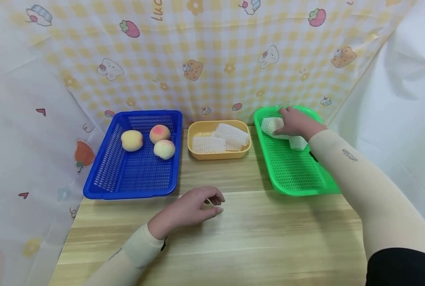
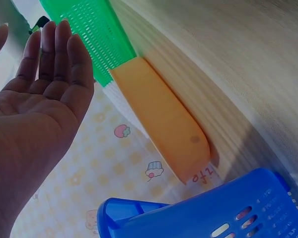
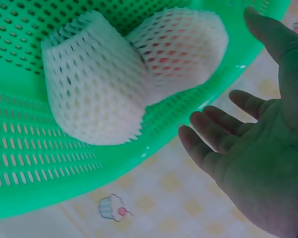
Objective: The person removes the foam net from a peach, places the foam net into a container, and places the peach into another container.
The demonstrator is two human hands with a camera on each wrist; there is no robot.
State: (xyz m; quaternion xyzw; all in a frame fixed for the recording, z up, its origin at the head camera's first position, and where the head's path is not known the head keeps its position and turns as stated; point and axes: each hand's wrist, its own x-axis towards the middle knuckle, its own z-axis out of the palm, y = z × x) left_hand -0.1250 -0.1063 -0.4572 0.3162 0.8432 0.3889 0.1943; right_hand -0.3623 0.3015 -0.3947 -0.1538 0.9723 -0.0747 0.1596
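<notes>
My right hand (image 1: 298, 122) hovers over the far end of the green basket (image 1: 276, 174), fingers spread and holding nothing. Beneath it lie two white foam net sleeves. In the right wrist view one wraps a peach (image 3: 181, 52) whose red blush shows through the mesh. The other foam net (image 3: 94, 82) is rounded out, its contents unclear, and the right palm stands apart from both. My left hand (image 1: 194, 204) is above the table with loosely bent, empty fingers; its palm faces up in the left wrist view, closest to the orange-yellow tray (image 1: 219, 156).
Several flat foam net sleeves (image 1: 208, 144) lie in the orange-yellow tray at the middle back. Left of it stands a blue basket (image 1: 146, 176) with three bare peaches (image 1: 132, 140). A checked cloth (image 1: 219, 51) hangs behind the wooden table (image 1: 255, 242).
</notes>
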